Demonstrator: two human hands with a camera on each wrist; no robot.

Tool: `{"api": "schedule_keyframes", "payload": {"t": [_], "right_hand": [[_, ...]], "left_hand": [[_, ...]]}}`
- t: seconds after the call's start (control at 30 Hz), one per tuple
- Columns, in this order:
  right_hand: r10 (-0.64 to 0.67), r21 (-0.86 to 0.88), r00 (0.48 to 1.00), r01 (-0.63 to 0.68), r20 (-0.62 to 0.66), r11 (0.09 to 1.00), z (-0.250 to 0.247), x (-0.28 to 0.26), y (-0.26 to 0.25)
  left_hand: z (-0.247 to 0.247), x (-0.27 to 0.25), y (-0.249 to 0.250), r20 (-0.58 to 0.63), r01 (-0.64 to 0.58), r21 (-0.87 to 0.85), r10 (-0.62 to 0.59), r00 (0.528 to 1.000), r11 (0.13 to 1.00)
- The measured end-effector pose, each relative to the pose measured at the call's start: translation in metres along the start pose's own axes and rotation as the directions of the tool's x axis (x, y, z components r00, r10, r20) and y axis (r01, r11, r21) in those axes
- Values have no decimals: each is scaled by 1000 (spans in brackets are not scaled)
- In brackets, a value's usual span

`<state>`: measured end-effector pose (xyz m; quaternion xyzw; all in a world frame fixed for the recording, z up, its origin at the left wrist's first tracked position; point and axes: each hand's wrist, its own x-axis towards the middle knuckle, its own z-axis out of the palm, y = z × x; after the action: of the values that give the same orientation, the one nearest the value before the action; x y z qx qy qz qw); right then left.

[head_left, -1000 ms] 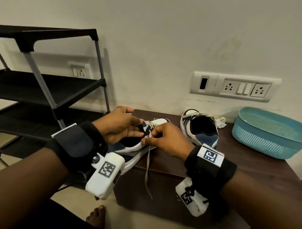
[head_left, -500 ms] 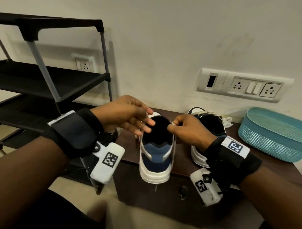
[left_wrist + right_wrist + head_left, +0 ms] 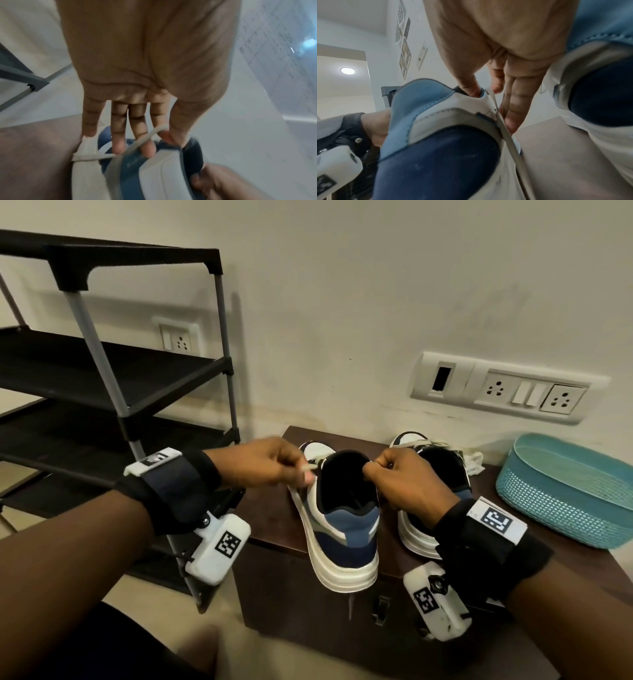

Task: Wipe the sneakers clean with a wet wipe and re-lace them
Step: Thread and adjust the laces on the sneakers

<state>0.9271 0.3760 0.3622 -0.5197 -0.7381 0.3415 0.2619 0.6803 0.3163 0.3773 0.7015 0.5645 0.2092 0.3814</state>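
Both grips pinch lace: left hand [image 3: 270,462] on left lace end [image 3: 150,135], right hand [image 3: 404,481] on right lace end [image 3: 503,121]. Near sneaker [image 3: 346,518] stands on tabletop [image 3: 274,518], second sneaker [image 3: 442,470] just beside it.

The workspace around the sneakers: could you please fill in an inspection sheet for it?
Surface: dark wooden cabinet top.
Job's things: near sneaker, heel overhanging the front edge; second sneaker beside it; crumpled white wipe behind.
Clutter: teal basket at right.
Grippers: left hand pinches a lace; right hand pinches the other lace end.
Cables: nothing seen.
Surroundings: black shoe rack, wall sockets.
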Motion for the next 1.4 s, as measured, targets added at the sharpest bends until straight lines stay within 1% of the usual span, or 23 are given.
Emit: {"api": "schedule_keyframes", "payload": {"t": [0.07,0.13,0.2,0.27,0.37,0.43,0.5,0.63,0.73,0.8,0.83,0.9,0.97,1.03,1.07,1.13,1.17,1.2,1.23,1.27,1.33,1.37,1.4], "right_hand": [[-6,5,1000,6,-26,1000,-3,0,-2],[-16,35,999,18,-47,999,-6,0,-3],[-47,48,998,49,-45,998,-6,-2,-4],[-77,19,997,77,-10,997,-2,-6,-3],[-73,15,991,72,112,997,3,-9,-3],[-39,86,979,22,198,996,-5,-8,-4],[-14,245,973,-45,232,969,-22,-5,-7],[-3,459,986,-76,167,885,-60,0,-19],[-18,551,999,0,28,835,-73,3,-29],[-42,572,997,69,-60,818,-72,7,-35],[-59,574,996,90,-72,814,-70,8,-40],[-123,554,992,111,-17,825,-59,11,-53],[-201,490,974,126,105,863,-42,11,-69],[-248,396,950,157,190,905,-24,10,-81],[-267,363,943,182,200,914,-17,9,-85],[-285,346,943,213,171,914,-14,10,-88],[-283,366,949,216,141,905,-18,11,-90],[-278,406,955,213,107,889,-22,12,-91],[-273,457,959,209,76,864,-28,14,-93],[-272,499,961,210,54,841,-34,16,-95],[-291,539,956,230,28,811,-41,19,-99],[-309,554,951,245,23,796,-43,19,-101],[-330,570,944,261,19,779,-44,20,-102]], "left_hand": [[-9,-2,7,-139,-23,-146,2,990,989],[-17,-4,13,-284,-82,-262,4,959,962],[-21,-7,17,-366,-101,-225,12,931,969],[-20,-9,18,-375,-52,-166,-14,927,985],[-19,-11,18,-345,21,-140,-69,936,990],[-21,-13,19,-341,52,-115,-88,936,992],[-26,-15,18,-358,63,-114,-100,928,991],[-38,-19,16,-404,28,-240,-126,906,970],[-43,-20,19,-470,21,-237,-134,872,971],[-46,-20,22,-516,-24,-273,-125,848,962],[-46,-20,25,-524,-60,-302,-113,844,952],[-45,-17,37,-509,-147,-318,-38,860,937],[-42,-12,51,-484,-243,-287,79,872,927],[-39,-6,62,-478,-326,-258,173,861,909],[-38,-3,66,-485,-358,-248,204,850,900],[-38,3,65,-530,-393,-254,213,821,884],[-38,7,62,-555,-389,-291,177,813,874],[-38,11,57,-561,-368,-358,118,820,858],[-38,15,51,-532,-324,-413,63,844,851],[-35,20,45,-472,-267,-420,42,881,868],[-22,25,42,-289,-196,-315,103,952,929],[-14,28,44,-208,-194,-286,136,969,938],[-9,30,48,-166,-207,-286,164,972,936]]}}
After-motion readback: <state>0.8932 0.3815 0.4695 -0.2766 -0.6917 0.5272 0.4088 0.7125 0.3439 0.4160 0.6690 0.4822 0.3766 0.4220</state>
